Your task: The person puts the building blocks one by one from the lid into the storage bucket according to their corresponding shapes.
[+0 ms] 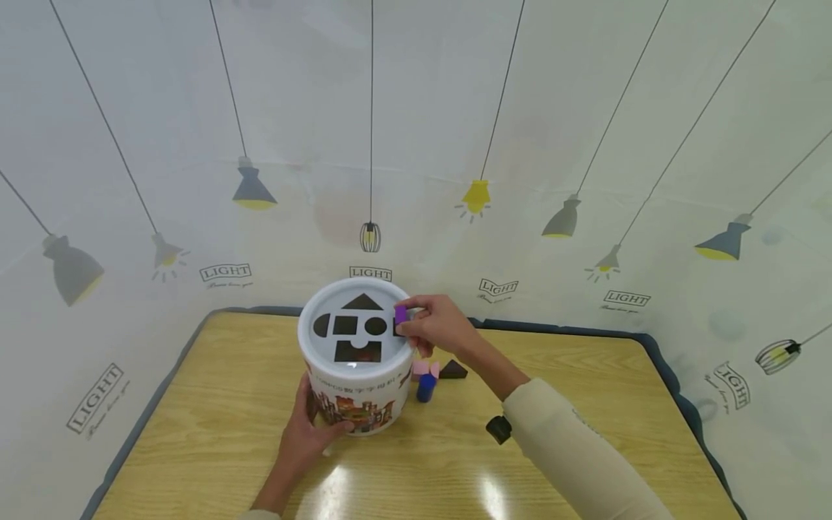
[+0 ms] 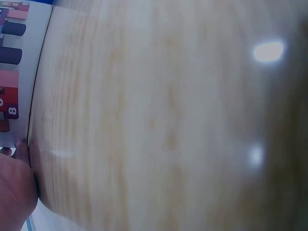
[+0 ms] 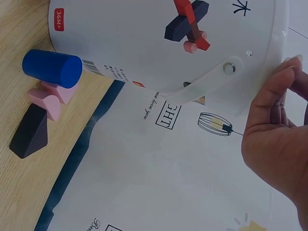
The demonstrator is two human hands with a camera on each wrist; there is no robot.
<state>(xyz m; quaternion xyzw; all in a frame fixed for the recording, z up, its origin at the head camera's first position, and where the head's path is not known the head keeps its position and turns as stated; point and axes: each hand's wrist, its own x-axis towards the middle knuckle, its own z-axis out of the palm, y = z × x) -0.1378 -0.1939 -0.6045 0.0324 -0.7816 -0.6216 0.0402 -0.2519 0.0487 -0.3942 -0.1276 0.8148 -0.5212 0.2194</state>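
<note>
A white bucket (image 1: 396, 396) with printed sides stands on the wooden table; its white lid (image 1: 320, 292) has several shaped holes. At the lid's right edge my right hand (image 1: 437, 323) pinches a small purple block (image 1: 401, 314), close over a dark opening. My left hand (image 1: 307, 430) rests against the lower left of the bucket, thumb along the front and fingers by the side. In the right wrist view, the right hand (image 3: 281, 120) is at the lid rim, and the purple block is hidden there.
Right of the bucket lie a blue cylinder (image 3: 50, 67), pink blocks (image 3: 45, 102) and a black triangular block (image 3: 31, 132). A small black object (image 1: 499, 429) shows beside the right sleeve. A lamp-patterned white sheet (image 1: 429, 245) rises behind the table (image 1: 214, 404).
</note>
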